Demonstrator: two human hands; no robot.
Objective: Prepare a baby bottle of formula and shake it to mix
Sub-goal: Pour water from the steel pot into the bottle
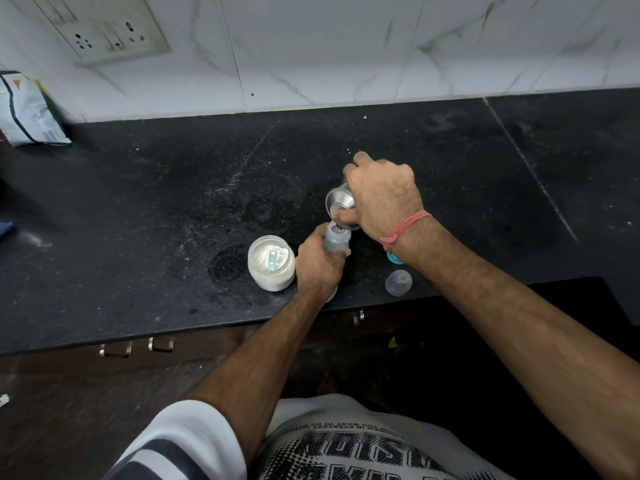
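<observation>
Black counter [138, 209] — left hand [318, 265] gripping bottle [336, 239], right hand [381, 195] gripping tilted steel cup [341, 202].

Jar [271, 263] left of bottle [336, 239] (scoop [272, 261] seemingly inside).

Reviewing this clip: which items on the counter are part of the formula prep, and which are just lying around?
In use: baby bottle, steel cup, powder jar with scoop, clear bottle cap, teal ring.

Lying about: packet, wall socket.

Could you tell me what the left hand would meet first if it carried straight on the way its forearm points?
Probably the tilted steel cup just beyond the bottle that the left hand grips; depth is unclear.
</observation>
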